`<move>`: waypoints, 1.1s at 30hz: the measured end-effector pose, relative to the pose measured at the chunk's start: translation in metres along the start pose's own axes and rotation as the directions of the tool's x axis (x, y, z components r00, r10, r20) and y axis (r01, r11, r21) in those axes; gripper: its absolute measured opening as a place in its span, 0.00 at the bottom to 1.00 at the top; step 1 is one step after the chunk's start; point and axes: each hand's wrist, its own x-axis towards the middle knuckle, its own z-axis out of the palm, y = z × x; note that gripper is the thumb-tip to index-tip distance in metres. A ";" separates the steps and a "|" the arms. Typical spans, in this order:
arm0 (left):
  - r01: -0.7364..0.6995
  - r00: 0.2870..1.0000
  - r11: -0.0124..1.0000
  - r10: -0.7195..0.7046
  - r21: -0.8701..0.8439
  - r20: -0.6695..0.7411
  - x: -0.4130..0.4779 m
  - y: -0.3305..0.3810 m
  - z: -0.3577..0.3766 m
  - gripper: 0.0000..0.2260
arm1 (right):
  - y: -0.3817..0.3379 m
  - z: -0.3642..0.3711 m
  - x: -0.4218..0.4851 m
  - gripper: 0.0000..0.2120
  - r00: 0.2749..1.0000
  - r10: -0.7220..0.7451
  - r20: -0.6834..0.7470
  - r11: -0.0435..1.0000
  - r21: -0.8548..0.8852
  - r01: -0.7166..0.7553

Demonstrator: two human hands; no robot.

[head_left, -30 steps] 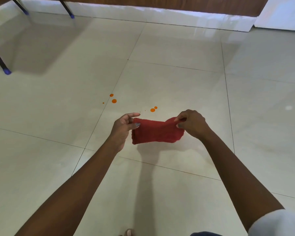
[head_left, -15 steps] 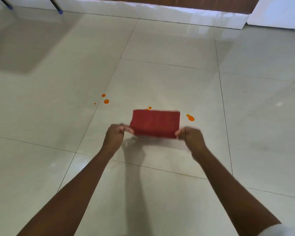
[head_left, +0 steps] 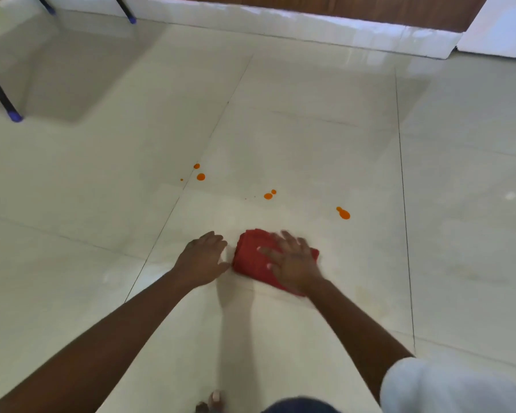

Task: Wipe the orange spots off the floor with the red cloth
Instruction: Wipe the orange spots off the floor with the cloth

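Cloth (head_left: 252, 257): red, folded to a thick pad, lying on the floor (head_left: 310, 129) near the viewer, short of all the spots. Right hand (head_left: 292, 262): flat on top of the pad, palm down, fingers spread apart, pressing rather than pinching; grip open, nothing clamped; the spread likely serves to load the whole pad for a push forward. Left hand (head_left: 201, 257): palm down on bare tile just beside the cloth's left edge, fingers loosely apart, holding nothing; whether the thumb touches the cloth cannot be told; probably a brace for body weight. Spots, orange, all uncovered and apparently untouched: left group (head_left: 200, 176), two dots with a speck beside them, next to a grout line; middle pair (head_left: 268, 196), closest ahead of the cloth, with faint specks to its left; right spot (head_left: 344, 214), a blob with a small lobe, ahead and to the right. Wiping judged not yet begun. Hidden or unclear: right hand blurred, fingertip outlines soft; cloth's near right portion covered by hand and wrist; underside of the pad unseen. Chair legs (head_left: 0, 90) with blue feet, top left, cut off by the frame. White sleeve (head_left: 447, 386) and toes (head_left: 213, 402), bottom edge, partly cropped
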 end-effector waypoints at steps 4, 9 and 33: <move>0.072 0.993 0.994 -0.080 0.085 0.090 0.035 -0.009 0.016 0.39 | 0.003 0.035 0.039 0.27 0.992 -0.094 0.087 0.990 -0.096 0.102; 0.106 0.990 0.989 -0.115 0.099 0.085 0.066 -0.029 0.028 0.51 | 0.029 0.051 0.046 0.25 0.914 0.368 -0.170 0.930 0.052 -0.365; 0.132 0.990 0.991 -0.133 0.027 0.051 0.089 -0.021 0.039 0.55 | 0.146 -0.002 0.100 0.26 0.596 0.792 -0.134 0.604 0.320 -0.730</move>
